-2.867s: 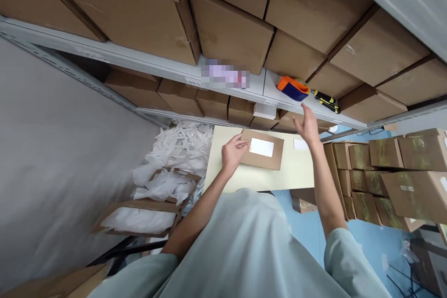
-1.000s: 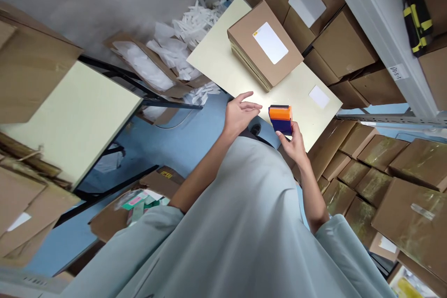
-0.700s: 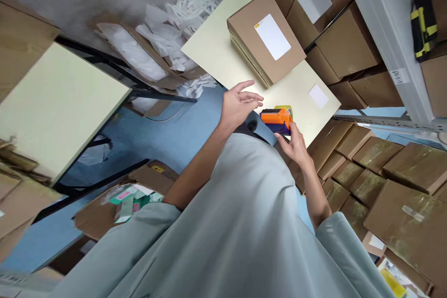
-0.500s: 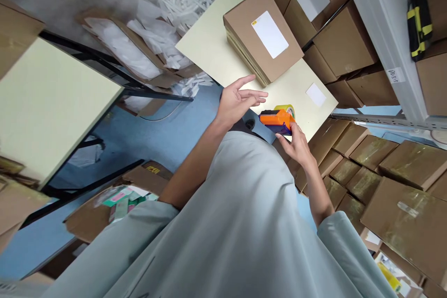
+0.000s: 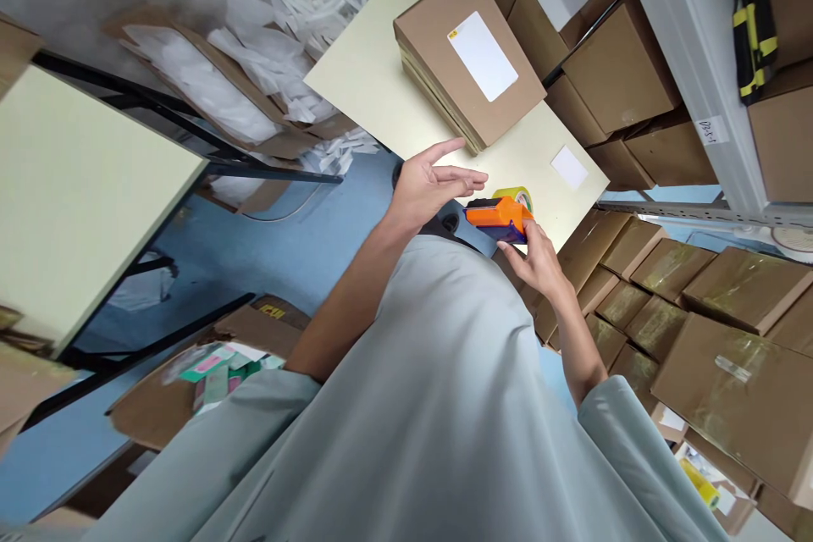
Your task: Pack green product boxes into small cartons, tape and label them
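Observation:
In my right hand [image 5: 539,258] is an orange and dark blue tape dispenser [image 5: 495,218], held at its right end by the table's near edge. A roll of yellow tape [image 5: 522,196] shows just behind it; whether it is mounted on the dispenser I cannot tell. My left hand [image 5: 432,185] hovers to the left with fingers stretched out, holding nothing. Beyond both hands, a brown cardboard box [image 5: 438,59] with a white label [image 5: 483,56] rests on the pale table [image 5: 356,68]. The left fingertips are near the box's closest corner but appear apart from it.
A small white paper [image 5: 569,167] lies at the table's right. Stacked cartons [image 5: 730,389] and a metal rack [image 5: 686,34] stand to the right. On the left are another pale table [image 5: 95,186], a box of white packing material [image 5: 196,76] and an open carton [image 5: 152,398].
The view has shifted slightly, so the table and box sit a little further left and higher. Both hands keep nearly the same pose, and the dispenser stays in my right hand.

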Tool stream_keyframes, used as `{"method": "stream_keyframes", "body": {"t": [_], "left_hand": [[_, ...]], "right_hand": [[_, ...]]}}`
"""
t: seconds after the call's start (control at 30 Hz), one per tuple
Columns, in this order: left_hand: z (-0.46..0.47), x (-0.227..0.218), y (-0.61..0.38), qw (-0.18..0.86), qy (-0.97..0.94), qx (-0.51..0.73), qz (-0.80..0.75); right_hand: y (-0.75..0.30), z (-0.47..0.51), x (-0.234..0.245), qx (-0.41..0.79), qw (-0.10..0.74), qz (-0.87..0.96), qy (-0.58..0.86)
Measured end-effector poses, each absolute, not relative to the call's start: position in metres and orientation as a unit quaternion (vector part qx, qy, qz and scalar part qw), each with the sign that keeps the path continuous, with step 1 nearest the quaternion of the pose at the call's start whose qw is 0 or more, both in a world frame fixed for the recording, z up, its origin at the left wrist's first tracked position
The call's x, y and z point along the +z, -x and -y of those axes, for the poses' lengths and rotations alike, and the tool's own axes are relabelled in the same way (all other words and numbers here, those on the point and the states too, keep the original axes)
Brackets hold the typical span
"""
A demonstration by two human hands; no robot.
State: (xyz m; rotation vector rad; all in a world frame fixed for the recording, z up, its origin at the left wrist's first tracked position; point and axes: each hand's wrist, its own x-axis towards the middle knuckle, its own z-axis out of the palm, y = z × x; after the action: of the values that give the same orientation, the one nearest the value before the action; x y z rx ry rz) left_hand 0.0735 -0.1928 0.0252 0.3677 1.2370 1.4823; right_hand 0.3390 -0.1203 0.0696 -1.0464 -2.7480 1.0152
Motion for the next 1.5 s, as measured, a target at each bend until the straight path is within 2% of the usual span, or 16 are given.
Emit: {"method": "stream_keyframes", "body": {"t": [0.73, 1.03, 1.33, 1.5], "left_hand": [[0.199, 0.033, -0.059, 0.590, -0.209, 0.580, -0.521], [0.203, 0.047, -0.062, 0.596, -0.199, 0.589, -0.508], [0.194, 0.031, -0.065, 0.581, -0.203, 0.584, -0.529], [0.191, 0.015, -0.071, 0.528, -0.201, 0.599, -0.568]], "right_hand": [[-0.327, 0.131, 0.112, 0.302, 0.037, 0.903, 0.303], [-0.332, 0.124, 0.089, 0.321, -0.021, 0.876, 0.359], [-0.335, 0.127, 0.081, 0.334, -0.038, 0.866, 0.370], [-0.320, 0.120, 0.078, 0.327, -0.059, 0.871, 0.363]]}}
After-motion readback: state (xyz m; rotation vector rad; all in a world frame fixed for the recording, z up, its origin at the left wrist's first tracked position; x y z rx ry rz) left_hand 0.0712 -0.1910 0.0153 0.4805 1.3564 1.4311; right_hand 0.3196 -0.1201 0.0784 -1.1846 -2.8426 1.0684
